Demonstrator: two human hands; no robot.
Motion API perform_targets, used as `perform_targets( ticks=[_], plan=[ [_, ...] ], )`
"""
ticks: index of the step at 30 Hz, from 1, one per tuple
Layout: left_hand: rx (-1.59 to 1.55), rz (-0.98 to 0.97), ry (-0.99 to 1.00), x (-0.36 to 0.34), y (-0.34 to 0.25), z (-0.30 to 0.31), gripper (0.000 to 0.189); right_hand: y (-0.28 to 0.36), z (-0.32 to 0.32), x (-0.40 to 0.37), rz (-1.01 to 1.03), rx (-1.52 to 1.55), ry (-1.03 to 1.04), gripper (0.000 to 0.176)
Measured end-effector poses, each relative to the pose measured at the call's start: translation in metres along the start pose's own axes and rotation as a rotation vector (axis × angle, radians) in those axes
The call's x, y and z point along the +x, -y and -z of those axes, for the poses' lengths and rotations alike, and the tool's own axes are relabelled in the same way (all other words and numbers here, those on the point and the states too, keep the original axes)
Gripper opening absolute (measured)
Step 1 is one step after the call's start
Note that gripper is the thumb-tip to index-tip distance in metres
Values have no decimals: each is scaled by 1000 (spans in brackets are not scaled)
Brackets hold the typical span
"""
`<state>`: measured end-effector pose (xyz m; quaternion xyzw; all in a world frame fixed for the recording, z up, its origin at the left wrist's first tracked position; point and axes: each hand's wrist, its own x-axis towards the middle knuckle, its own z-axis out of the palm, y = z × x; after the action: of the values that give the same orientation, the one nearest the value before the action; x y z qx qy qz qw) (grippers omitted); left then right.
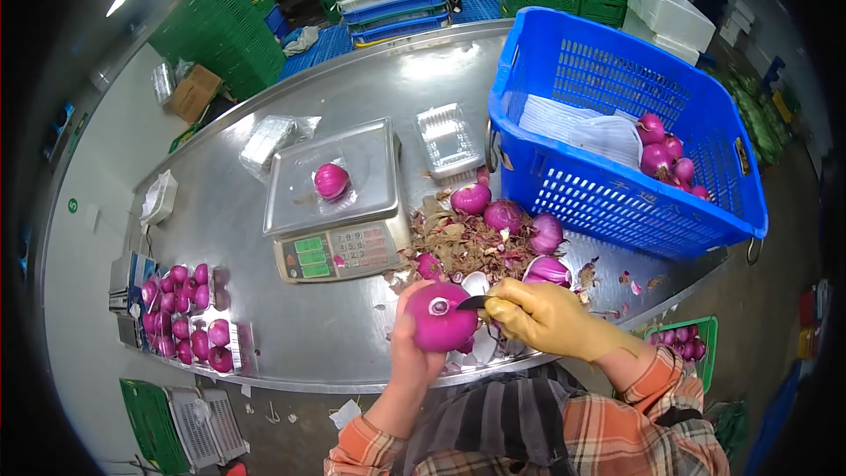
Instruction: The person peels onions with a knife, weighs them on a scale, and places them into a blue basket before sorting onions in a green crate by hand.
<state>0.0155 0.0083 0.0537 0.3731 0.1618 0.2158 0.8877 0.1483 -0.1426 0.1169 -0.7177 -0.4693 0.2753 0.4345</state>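
My left hand, bare, is wrapped round a purple-red onion with its cut end turned up. In a yellow glove, my right hand grips a small knife; the dark blade lies against the onion near that end, and the handle is hidden in my fingers. Just beyond my hands, a heap of dry onion skins and roots spreads over the steel table. Several onions lie around it, among them a partly peeled one. Another onion sits on the digital scale.
A big blue crate with several onions stands at the right. Clear plastic trays lie at the back, while packed onion trays sit at the left edge. Below on the right is a green crate of onions.
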Motion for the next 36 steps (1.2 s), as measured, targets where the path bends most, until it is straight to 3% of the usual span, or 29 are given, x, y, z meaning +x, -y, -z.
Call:
perform_targets(
  ticks=[7, 10, 13, 16, 21, 24, 27, 32, 35, 36],
  plan=[
    [24, 13, 2, -1, -3, -3, 65, 9, -2, 6, -139, 25, 12, 21],
    [26, 26, 14, 0, -1, -3, 64, 2, -4, 6, -124, -106, 20, 30],
    [45, 32, 32, 0, 1, -1, 64, 8, -2, 10, -277, -141, 159, 45],
    [57, 43, 26, 0, 1, -1, 63, 8, -6, 7, -259, -39, 107, 58],
    [59, 70, 20, 0, 1, -5, 63, 2, -10, 4, -242, -102, 108, 61],
    [-79, 338, 271, 9, -18, -1, 64, -8, -10, 1, -137, -170, 117, 60],
    [24, 437, 303, 21, -12, 18, 64, -12, -12, 0, -94, -173, 99, 59],
    [25, 302, 138, 17, 0, 5, 60, -16, -13, -4, -21, -254, 36, 60],
    [15, 262, 15, 25, 11, 9, 55, 26, -3, -1, -122, -530, 551, 62],
    [-19, 266, -97, 32, 17, 17, 50, 8, -24, -20, 160, -481, 353, 52]
  ],
)
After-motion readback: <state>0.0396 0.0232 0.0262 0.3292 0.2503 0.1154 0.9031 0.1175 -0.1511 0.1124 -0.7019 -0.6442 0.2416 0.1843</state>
